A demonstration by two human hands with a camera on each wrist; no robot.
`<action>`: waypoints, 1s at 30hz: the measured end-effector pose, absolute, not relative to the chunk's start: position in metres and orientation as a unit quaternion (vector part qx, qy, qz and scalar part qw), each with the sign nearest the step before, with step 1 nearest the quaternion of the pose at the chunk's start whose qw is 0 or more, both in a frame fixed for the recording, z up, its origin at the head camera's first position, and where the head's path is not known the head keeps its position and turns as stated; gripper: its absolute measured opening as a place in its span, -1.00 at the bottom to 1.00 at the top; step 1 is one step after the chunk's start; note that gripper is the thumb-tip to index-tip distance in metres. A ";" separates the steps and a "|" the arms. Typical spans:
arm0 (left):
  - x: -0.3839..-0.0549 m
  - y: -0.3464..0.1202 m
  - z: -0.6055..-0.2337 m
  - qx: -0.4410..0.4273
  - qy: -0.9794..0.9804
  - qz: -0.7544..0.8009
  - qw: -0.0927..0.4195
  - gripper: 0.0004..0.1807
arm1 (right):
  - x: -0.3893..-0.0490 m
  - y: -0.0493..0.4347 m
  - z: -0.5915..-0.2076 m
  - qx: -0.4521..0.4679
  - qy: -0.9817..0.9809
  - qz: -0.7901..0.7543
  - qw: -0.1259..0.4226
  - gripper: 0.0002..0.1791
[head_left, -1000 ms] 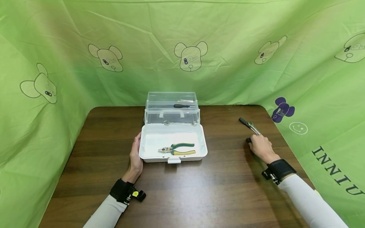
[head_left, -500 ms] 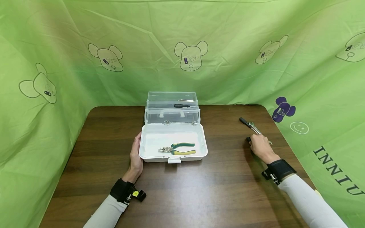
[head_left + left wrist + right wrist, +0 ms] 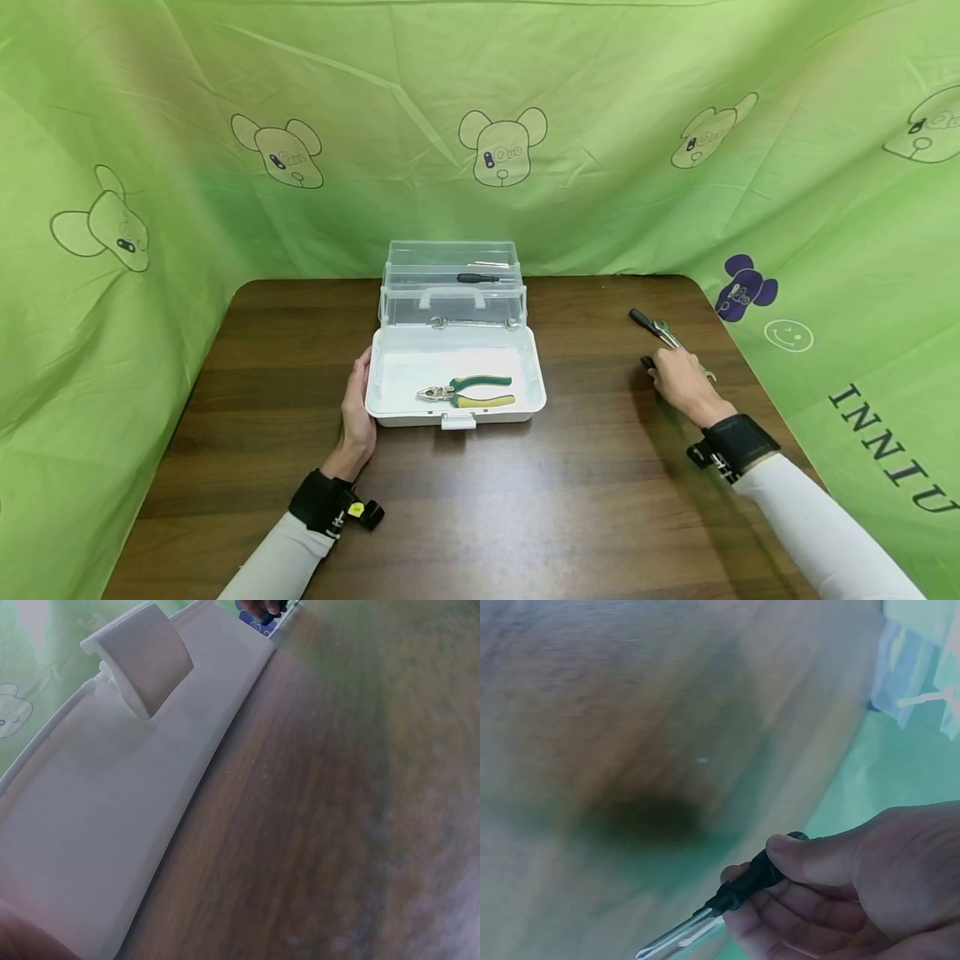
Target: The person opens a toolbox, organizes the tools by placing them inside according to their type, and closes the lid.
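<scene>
A white toolbox [image 3: 455,421] stands with its clear lid and trays folded back. My left hand [image 3: 358,417] rests along its left wall, fingers extended. Pliers [image 3: 472,392] with green and yellow handles lie inside the base. My right hand [image 3: 684,383] pinches a screwdriver [image 3: 742,891] by its black handle between thumb and fingers; the metal shaft shows in the right wrist view. Just beyond that hand, a black-handled tool [image 3: 642,318] and a wrench [image 3: 663,330] lie on the table, partly hidden by the hand.
A double-ended wrench [image 3: 474,323] lies in the lower clear tray, and a black-handled screwdriver [image 3: 477,278] in the one above. The box's front latch [image 3: 458,422] hangs outward. Green cloth [image 3: 585,225] surrounds the brown table [image 3: 585,500].
My right hand has shifted slightly left with the screwdriver, uncovering more of the wrench end behind it. The left hand and the toolbox stay in place.
</scene>
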State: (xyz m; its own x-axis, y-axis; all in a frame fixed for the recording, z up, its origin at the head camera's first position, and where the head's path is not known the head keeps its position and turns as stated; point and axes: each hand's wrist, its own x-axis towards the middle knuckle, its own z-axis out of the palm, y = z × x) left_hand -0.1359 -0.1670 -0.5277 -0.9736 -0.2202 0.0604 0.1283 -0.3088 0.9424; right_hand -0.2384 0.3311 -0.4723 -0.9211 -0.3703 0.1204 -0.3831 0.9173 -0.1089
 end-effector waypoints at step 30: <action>-0.135 -0.168 -0.527 0.041 -0.584 -0.804 0.106 -0.23 | -0.255 0.252 -0.370 0.369 -0.926 0.068 0.043 -0.84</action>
State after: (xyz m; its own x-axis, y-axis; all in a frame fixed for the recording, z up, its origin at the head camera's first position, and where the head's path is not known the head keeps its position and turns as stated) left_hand -0.1352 -0.1679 -0.5269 -0.9741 -0.2186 0.0577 0.1226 -0.2965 0.9471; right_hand -0.2550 0.2517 -0.3696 -0.7239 -0.6774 0.1305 -0.6892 0.7185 -0.0937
